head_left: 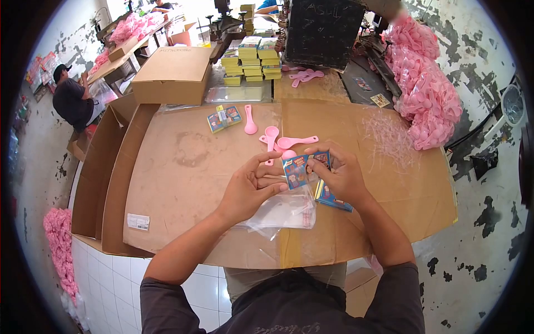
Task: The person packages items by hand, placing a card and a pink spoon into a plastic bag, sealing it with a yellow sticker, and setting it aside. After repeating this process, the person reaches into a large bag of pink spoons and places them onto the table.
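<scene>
A blue printed card (296,171) is held up between my two hands over the cardboard-covered table. My right hand (342,175) pinches its right side between thumb and fingers. On the card's left edge, my left hand (250,186) grips with fingertips and thumb. Below my right hand lies a small stack of blue cards (334,200), partly covered by it. Clear plastic bags (281,212) lie in a pile under the held card. Just beyond my hands are several pink spoons (297,141), one partly hidden behind the card.
A banded card bundle (224,118) and another pink spoon (250,121) lie farther back. Behind them stand stacked card bundles (250,58) and a closed cardboard box (172,75). Bagged pink spoons (423,83) heap at right, near plastic strips (392,136). A person (75,100) sits far left.
</scene>
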`<state>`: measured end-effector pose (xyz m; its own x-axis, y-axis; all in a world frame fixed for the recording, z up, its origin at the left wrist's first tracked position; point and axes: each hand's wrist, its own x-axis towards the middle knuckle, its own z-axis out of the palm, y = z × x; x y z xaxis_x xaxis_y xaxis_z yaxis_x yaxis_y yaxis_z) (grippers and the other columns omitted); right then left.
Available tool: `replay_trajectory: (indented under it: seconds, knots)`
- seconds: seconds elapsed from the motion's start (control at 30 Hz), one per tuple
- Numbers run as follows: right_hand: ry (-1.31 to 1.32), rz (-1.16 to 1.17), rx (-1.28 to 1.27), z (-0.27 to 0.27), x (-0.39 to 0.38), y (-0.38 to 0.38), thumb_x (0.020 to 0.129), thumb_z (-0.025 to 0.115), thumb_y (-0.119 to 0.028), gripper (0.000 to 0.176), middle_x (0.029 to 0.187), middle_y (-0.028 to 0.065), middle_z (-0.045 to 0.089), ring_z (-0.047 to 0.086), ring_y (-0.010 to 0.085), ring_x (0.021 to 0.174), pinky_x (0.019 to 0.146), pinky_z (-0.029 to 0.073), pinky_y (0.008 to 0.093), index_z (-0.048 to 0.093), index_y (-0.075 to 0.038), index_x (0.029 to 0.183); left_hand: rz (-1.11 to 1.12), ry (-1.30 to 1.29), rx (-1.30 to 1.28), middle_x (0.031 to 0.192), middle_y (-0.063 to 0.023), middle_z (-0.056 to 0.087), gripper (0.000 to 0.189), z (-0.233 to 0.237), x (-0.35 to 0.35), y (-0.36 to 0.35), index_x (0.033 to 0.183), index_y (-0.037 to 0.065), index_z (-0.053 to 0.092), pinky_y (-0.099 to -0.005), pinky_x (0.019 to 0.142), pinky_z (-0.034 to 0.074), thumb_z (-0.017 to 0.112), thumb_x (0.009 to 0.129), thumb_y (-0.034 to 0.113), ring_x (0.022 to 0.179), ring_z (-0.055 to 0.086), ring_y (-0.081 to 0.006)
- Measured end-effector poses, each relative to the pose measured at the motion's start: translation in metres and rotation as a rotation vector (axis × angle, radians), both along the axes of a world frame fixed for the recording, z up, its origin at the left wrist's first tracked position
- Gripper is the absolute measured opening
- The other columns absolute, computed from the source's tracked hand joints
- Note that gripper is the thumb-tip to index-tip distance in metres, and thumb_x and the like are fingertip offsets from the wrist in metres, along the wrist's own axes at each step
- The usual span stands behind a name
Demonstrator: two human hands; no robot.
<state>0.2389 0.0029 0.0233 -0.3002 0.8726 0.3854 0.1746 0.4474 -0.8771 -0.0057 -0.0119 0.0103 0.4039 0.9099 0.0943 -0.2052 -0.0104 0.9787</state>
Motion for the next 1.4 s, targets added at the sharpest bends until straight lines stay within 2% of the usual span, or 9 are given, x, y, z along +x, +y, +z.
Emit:
replay_trajectory:
  seconds: [0.13,0.23,0.43,0.53,0.73,1.03,1.23,1.33,1.4]
  knots:
    - [0.157,-0.01,-0.03,0.0,-0.003,-0.001,0.099,0.064,0.005,0.024,0.11,0.0054,0.065,0.067,0.0116,0.098,0.087,0.055,0.0284,0.064,0.003,0.122,-0.01,0.035,0.007,0.115,-0.0176,0.072,0.057,-0.002,-0.001,0.001,0.145,-0.002,0.045,-0.028,0.091,0.059,0.071,0.094,-0.005,0.109,0.073,-0.02]
    - [0.214,0.022,-0.05,-0.004,0.0,0.001,0.099,0.063,0.004,0.024,0.12,0.0121,0.07,0.067,0.0147,0.109,0.092,0.057,0.0296,0.063,0.003,0.123,0.016,0.026,0.004,0.11,-0.0169,0.074,0.052,-0.006,-0.003,0.003,0.142,-0.003,0.048,-0.027,0.089,0.059,0.071,0.095,-0.004,0.106,0.074,-0.019]
    - [0.223,0.013,-0.002,0.005,-0.001,-0.003,0.099,0.064,0.004,0.024,0.119,0.012,0.07,0.067,0.0149,0.109,0.093,0.057,0.0304,0.063,0.002,0.123,0.001,0.017,-0.05,0.105,-0.0178,0.076,0.046,-0.008,-0.005,0.004,0.135,-0.005,0.053,-0.0278,0.088,0.061,0.073,0.094,-0.003,0.101,0.075,-0.021]
    - [0.165,0.015,0.024,0.001,-0.002,-0.003,0.096,0.066,0.004,0.023,0.115,0.0106,0.071,0.068,0.0154,0.106,0.091,0.056,0.031,0.066,0.0,0.119,0.004,0.013,-0.022,0.105,-0.0171,0.076,0.045,-0.009,-0.004,0.003,0.134,-0.005,0.053,-0.0268,0.086,0.061,0.073,0.094,-0.003,0.1,0.075,-0.0194]
    - [-0.19,0.088,0.208,0.019,0.006,-0.001,0.09,0.068,0.007,0.021,0.1,0.0066,0.065,0.064,0.0146,0.093,0.079,0.05,0.0308,0.072,-0.003,0.108,0.031,0.047,0.012,0.104,-0.0157,0.076,0.046,-0.003,-0.004,0.0,0.136,-0.005,0.053,-0.0251,0.083,0.06,0.072,0.095,-0.003,0.099,0.075,-0.0166]
    - [-0.175,0.214,0.153,0.023,0.016,0.004,0.089,0.067,0.005,0.018,0.095,0.0063,0.065,0.062,0.0151,0.089,0.076,0.049,0.0315,0.072,-0.004,0.104,-0.027,0.061,0.024,0.105,-0.0159,0.076,0.048,-0.001,-0.001,-0.003,0.139,-0.003,0.05,-0.0267,0.086,0.06,0.07,0.096,-0.004,0.101,0.075,-0.0183]
    - [-0.363,0.212,0.15,0.03,0.007,0.0,0.09,0.07,0.002,0.019,0.099,0.0052,0.071,0.066,0.0161,0.093,0.082,0.054,0.0344,0.072,-0.002,0.109,-0.045,0.183,0.138,0.108,-0.0153,0.075,0.047,-0.004,-0.003,-0.004,0.139,-0.003,0.051,-0.0275,0.087,0.06,0.07,0.097,-0.002,0.102,0.074,-0.0175]
    - [-0.047,0.104,-0.153,0.016,-0.015,-0.013,0.093,0.073,-0.003,0.018,0.103,0.0055,0.072,0.068,0.014,0.091,0.081,0.055,0.0305,0.072,0.0,0.111,-0.027,0.212,0.198,0.111,-0.0151,0.074,0.045,-0.004,0.001,-0.008,0.138,-0.003,0.053,-0.0267,0.087,0.06,0.071,0.096,-0.002,0.103,0.073,-0.0161]
    - [0.091,0.059,-0.118,0.007,-0.022,-0.009,0.095,0.073,-0.007,0.02,0.106,0.0062,0.072,0.068,0.0132,0.089,0.08,0.055,0.028,0.071,0.002,0.113,-0.013,0.186,0.154,0.113,-0.0151,0.074,0.044,-0.011,0.002,-0.005,0.137,-0.004,0.053,-0.0263,0.087,0.06,0.07,0.097,-0.001,0.102,0.073,-0.0158]
